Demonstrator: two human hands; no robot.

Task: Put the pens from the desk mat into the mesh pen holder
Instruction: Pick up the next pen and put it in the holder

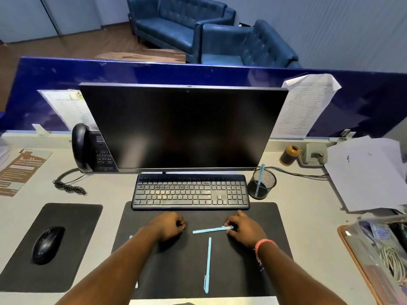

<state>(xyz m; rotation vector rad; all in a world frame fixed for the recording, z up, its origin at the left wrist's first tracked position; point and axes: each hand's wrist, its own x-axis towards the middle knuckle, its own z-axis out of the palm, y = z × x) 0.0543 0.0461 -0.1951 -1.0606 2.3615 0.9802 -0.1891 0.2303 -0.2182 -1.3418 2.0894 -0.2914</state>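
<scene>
Pens, pale blue and slim, are what matters on this desk, and from the head camera I count three on the black desk mat [259, 219]: one lying crosswise [211, 230] between the two hands, one lying lengthwise [207, 264] nearer the person, and a third [136, 282] mostly hidden under the left forearm. A fourth pen [261, 175] already stands tilted in the mesh pen holder [262, 187], which sits off the mat, just right of the keyboard [190, 191].

The right hand [244, 228] is curled at the crosswise pen's right end, fingertips touching it; whether it has truly pinched the pen I cannot tell. The left hand [168, 225] rests on the mat as a loose fist, holding nothing that I can see.

These look light, rigid and smooth, so I'd judge a thumb-and-finger pinch near the middle of the barrel steadier than one at the end, where the pen could swing or slip. Lying flat on the mat, it may need rolling up onto the fingertips first.
</scene>
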